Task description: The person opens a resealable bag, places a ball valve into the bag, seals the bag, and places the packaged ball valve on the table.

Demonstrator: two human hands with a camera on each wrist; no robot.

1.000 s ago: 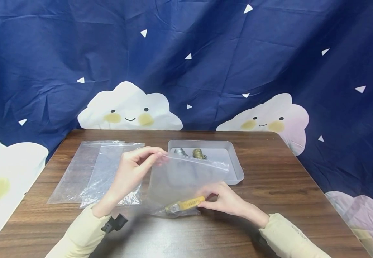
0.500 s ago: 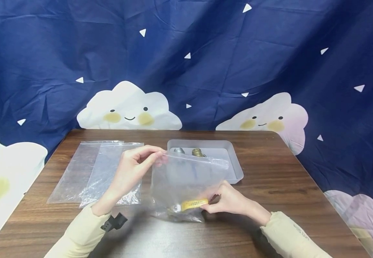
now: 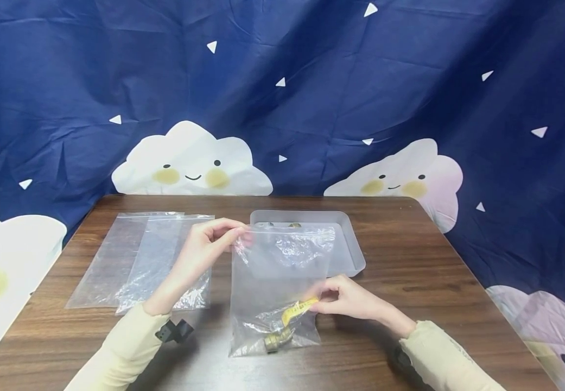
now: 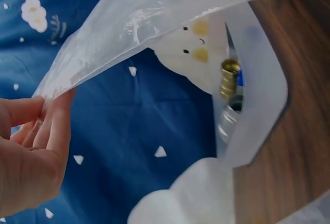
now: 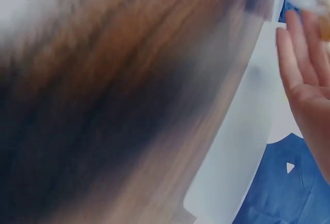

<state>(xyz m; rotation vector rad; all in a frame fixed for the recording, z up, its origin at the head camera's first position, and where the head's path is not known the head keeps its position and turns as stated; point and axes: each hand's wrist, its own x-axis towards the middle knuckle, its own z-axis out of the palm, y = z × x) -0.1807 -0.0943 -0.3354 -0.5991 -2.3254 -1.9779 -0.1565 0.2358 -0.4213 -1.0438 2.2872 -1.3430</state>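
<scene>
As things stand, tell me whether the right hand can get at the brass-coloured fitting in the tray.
Probably not at once: the right hand pinches the yellow-handled valve, and in the head view the zip bag hangs partly before the brass-coloured fitting. The tray is open-topped, though.

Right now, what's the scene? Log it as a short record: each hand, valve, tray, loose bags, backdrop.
Left hand: pinches the top left corner of a clear bag
Right hand: pinches the end of a yellow handle; directly or through plastic, cannot tell
Valve: brass, near the clear bag's bottom
Tray: partly behind the clear bag; holds at least a brass fitting and a silver fitting
Loose bags: two, flat, overlapping, on the table's left side
Backdrop: dark blue, white clouds and triangles
</scene>
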